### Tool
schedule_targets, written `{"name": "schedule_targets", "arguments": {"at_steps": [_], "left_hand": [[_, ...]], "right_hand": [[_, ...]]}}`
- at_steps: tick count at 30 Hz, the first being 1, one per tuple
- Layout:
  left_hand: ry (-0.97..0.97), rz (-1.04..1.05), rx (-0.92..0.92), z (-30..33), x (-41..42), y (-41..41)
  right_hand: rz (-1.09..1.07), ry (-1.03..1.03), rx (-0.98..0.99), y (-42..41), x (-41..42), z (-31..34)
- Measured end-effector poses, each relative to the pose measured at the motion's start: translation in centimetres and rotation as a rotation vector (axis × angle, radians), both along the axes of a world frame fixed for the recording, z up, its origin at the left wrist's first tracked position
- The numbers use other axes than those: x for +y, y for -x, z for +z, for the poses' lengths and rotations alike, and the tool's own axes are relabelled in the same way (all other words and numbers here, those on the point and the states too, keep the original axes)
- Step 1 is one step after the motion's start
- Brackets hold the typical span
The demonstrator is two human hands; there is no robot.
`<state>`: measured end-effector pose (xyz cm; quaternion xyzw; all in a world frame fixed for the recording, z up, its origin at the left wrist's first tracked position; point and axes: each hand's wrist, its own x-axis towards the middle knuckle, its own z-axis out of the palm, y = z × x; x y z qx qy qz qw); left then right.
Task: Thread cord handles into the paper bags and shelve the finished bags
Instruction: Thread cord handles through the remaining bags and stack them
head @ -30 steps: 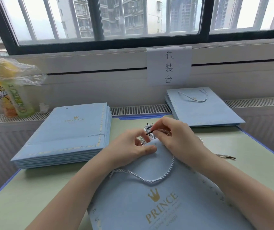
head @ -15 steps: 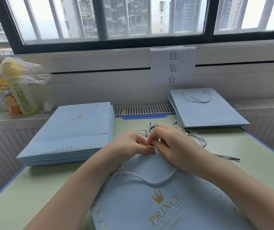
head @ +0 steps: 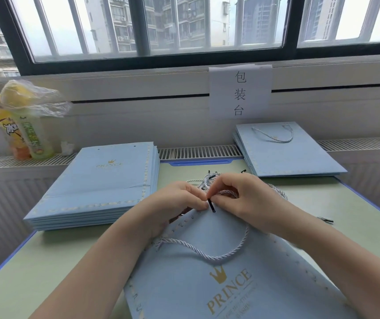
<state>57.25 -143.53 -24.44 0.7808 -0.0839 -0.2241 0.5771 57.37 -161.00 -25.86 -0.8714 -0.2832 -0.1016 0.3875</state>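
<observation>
Bench [head: 34,268], pale green top with blue edging, set against a white radiator shelf [head: 198,153] under a window [head: 184,26].

Paper bag [head: 207,291], light blue, gold crown and "PRINCE" print, lying flat at the near centre of the bench, its top edge pointing far. One white twisted cord handle [head: 209,255] already loops across its face.

Left hand [head: 179,199]: fingers curled, gripping the bag's top edge; exactly how they pinch it is partly hidden.

Right hand [head: 242,194]: thumb and forefinger pinch a second cord just behind its black tip [head: 211,204]. The tip points down at the bag's top edge, touching or just above it; which cannot be told.

Loose cords [head: 209,178], white with black tips, in a small heap just beyond the hands. Another tip [head: 326,219] lies on the bench at the right.

Stack of flat bags [head: 101,183], same blue, no handles, two punched holes visible at the far edge; left of the hands, reaching onto the shelf.

Smaller stack of bags [head: 285,155], top one fitted with a cord handle; far right, partly on the shelf.

Paper sign [head: 240,93] with three printed characters, fixed to the wall under the window.

Two drink bottles [head: 25,134], yellow and green, with a clear plastic bag [head: 37,97] draped over them; far left on the shelf.
</observation>
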Motion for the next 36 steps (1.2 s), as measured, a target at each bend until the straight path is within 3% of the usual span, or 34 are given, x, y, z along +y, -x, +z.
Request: {"name": "schedule_targets", "arguments": {"at_steps": [12, 28, 36], "left_hand": [[0.032, 0.077, 0.042, -0.1, 0.3, -0.4], [0.171, -0.008, 0.056, -0.6, 0.6, -0.5], [-0.119, 0.07, -0.253, -1.3, -0.4, -0.5]], "right_hand": [[0.054, 0.109, -0.006, 0.8, -0.4, 0.8], [0.073, 0.201, 0.0, 1.2, -0.2, 1.0], [0.081, 0.191, 0.075, 0.9, -0.3, 0.4]]}}
